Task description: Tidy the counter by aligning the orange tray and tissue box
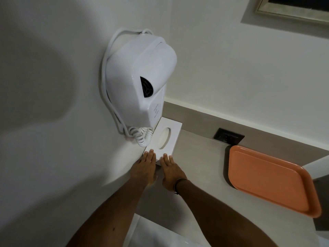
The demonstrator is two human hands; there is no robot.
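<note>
A white tissue box with an oval slot on top stands in the counter's left corner, close to the side wall under a hair dryer. My left hand lies flat with its fingertips on the box's near left corner. My right hand lies flat beside it, fingertips on the box's near edge. Both hands have straight fingers held together and grip nothing. An empty orange tray lies to the right on the counter, slanted, with its near right corner over the counter's edge.
A white wall-mounted hair dryer with a coiled cord hangs over the box. A dark socket plate sits in the backsplash behind the tray. Beige counter lies between box and tray. A white basin rim shows below.
</note>
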